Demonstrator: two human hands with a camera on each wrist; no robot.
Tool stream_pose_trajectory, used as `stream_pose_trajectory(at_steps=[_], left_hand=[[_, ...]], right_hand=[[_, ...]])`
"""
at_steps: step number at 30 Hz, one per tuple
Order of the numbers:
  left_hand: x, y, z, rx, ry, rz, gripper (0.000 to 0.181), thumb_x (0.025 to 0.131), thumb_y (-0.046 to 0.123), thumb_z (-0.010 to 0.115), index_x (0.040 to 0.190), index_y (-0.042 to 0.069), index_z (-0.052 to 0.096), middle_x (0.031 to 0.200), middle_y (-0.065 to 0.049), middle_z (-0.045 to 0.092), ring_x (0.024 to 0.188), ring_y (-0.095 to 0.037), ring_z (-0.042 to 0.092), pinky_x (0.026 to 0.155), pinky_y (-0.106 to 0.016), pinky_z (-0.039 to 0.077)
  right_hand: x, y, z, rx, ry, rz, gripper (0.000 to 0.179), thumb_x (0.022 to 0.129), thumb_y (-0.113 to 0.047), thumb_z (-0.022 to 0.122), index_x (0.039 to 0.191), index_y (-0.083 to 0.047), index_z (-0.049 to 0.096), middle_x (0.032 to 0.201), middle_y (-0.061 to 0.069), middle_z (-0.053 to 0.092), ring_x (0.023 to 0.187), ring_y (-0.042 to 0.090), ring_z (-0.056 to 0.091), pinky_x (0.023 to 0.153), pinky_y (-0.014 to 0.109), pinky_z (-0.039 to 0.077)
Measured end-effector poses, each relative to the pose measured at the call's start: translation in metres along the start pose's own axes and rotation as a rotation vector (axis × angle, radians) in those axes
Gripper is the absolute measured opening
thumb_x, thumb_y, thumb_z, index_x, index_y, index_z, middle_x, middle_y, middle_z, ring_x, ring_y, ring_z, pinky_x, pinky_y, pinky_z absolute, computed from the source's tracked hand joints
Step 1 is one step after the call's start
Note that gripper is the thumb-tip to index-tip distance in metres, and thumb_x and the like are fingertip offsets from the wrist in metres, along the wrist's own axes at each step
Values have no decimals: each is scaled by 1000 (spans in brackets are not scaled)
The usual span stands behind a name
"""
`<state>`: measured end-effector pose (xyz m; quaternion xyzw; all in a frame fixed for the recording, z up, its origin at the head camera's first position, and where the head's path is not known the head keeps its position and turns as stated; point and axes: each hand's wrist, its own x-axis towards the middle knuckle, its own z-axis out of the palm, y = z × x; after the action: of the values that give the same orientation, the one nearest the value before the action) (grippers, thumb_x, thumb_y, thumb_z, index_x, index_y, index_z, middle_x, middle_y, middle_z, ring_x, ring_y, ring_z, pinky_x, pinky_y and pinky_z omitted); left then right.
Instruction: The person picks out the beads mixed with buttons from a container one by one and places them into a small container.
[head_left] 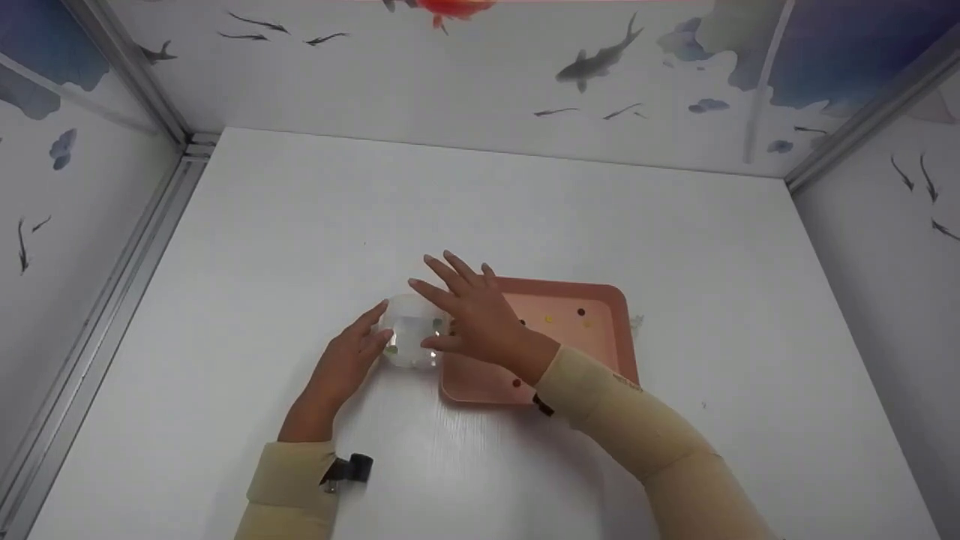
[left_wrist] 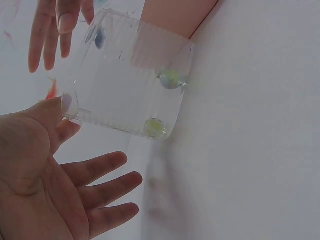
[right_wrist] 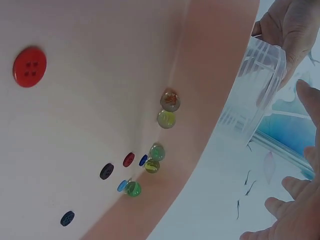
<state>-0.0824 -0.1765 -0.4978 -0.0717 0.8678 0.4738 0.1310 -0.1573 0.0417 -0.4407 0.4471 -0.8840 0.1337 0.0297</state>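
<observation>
Left grip (head_left: 345, 366) pinching clear plastic tub (head_left: 412, 331), right grip (head_left: 480, 316) spread wide, holding nothing, buttons (right_wrist: 29, 66) and marbles (right_wrist: 170, 101) in pink tray (head_left: 555, 286) below it.

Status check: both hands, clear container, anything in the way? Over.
Left hand grips clear container, marbles inside. Right hand spread, holding nothing. Pink tray close alongside; no visible obstruction.
</observation>
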Motion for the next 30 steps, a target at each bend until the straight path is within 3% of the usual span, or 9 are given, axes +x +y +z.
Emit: stream_pose_trajectory(at_steps=[11, 21, 30], left_hand=[[-1, 0, 2, 1, 18, 3, 56, 102, 45, 42, 153, 25, 30, 155, -11, 32, 141, -38, 31, 112, -59, 24], [-2, 0, 0, -7, 3, -4, 57, 102, 46, 42, 153, 26, 28, 156, -11, 30, 141, -38, 31, 111, -61, 24], [-1, 1, 1, -4, 15, -5, 58, 101, 46, 43, 153, 25, 29, 156, -11, 30, 140, -39, 32, 111, -61, 25]], right_hand=[[-2, 6, -5, 23, -50, 102, 89, 81, -65, 65, 152, -25, 31, 161, 5, 18, 149, 28, 10, 107, 70, 21], [-3, 11, -8, 73, -62, 173, 87, 81, -63, 66, 151, -22, 34, 160, 5, 21, 148, 27, 14, 108, 68, 22], [-4, 17, -10, 112, -12, 205, 84, 81, -58, 70, 149, -21, 37, 158, 5, 27, 147, 27, 20, 107, 67, 24]])
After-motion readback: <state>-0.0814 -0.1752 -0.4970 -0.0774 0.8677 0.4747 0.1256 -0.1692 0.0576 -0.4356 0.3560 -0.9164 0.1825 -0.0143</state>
